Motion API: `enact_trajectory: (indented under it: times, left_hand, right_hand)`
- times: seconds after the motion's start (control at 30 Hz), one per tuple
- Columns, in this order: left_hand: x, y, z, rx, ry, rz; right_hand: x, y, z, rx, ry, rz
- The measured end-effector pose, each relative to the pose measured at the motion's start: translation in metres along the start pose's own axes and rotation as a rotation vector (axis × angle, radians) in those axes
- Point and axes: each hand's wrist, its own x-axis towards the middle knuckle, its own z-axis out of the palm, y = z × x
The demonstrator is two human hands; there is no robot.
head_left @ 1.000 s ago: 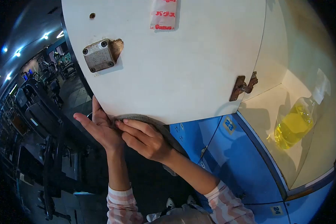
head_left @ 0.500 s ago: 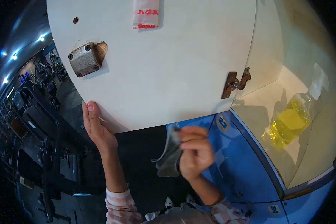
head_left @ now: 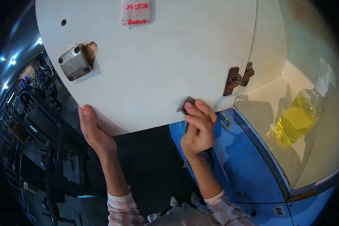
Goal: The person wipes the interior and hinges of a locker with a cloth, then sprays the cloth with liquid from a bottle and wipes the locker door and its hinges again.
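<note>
An open white locker door (head_left: 150, 71) spans the middle of the head view. My left hand (head_left: 95, 130) grips its lower left edge, thumb on the near face and the other fingers mostly hidden behind. Bunched in the closed fingers of my right hand (head_left: 199, 126) is a dark grey cloth (head_left: 186, 104), pressed against the door's lower right part. A rusty hinge (head_left: 235, 81) joins the door to the locker, above and right of that hand. On the door's left side sits a metal lock case (head_left: 75, 63) beside a chipped patch of bare wood.
Inside the locker to the right, a clear spray bottle (head_left: 298, 118) of yellow liquid stands on the shelf. A packet with red lettering (head_left: 136, 13) is on the door's upper part. Blue locker doors (head_left: 245, 162) lie below; gym machines (head_left: 30, 113) stand at the left.
My right hand has moved up from below the door's edge onto its surface, and the cloth, which hung loose, is now bunched. The door has shifted slightly left in view.
</note>
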Motion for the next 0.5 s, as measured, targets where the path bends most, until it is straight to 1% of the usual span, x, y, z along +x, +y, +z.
enact_trajectory:
  times: [0.03,0.1,0.17,0.2,0.23,0.33,0.5]
  left_hand:
    - [-0.001,0.000,0.001,0.016,0.030,0.007]
    - [-0.002,-0.001,0.000,-0.008,0.028,-0.001]
    - [-0.002,-0.001,-0.001,-0.031,0.025,-0.008]
    - [-0.001,-0.002,-0.002,-0.014,0.018,-0.009]
    - [0.000,-0.002,-0.003,0.002,0.011,-0.010]
    - [0.001,-0.004,-0.001,-0.038,0.007,-0.035]
    - [0.002,-0.004,-0.002,-0.079,0.013,-0.033]
  right_hand:
    - [-0.003,-0.003,0.002,-0.003,0.002,0.004]
    - [-0.011,-0.010,0.009,-0.002,-0.099,-0.028]
    - [-0.021,-0.015,0.022,0.020,-0.124,-0.072]
    - [-0.026,-0.014,0.032,0.070,-0.095,-0.119]
    - [-0.029,-0.017,0.035,0.105,-0.148,-0.134]
    - [-0.035,-0.024,0.055,0.111,-0.085,-0.184]
    - [-0.041,-0.036,0.066,0.148,-0.118,-0.185]
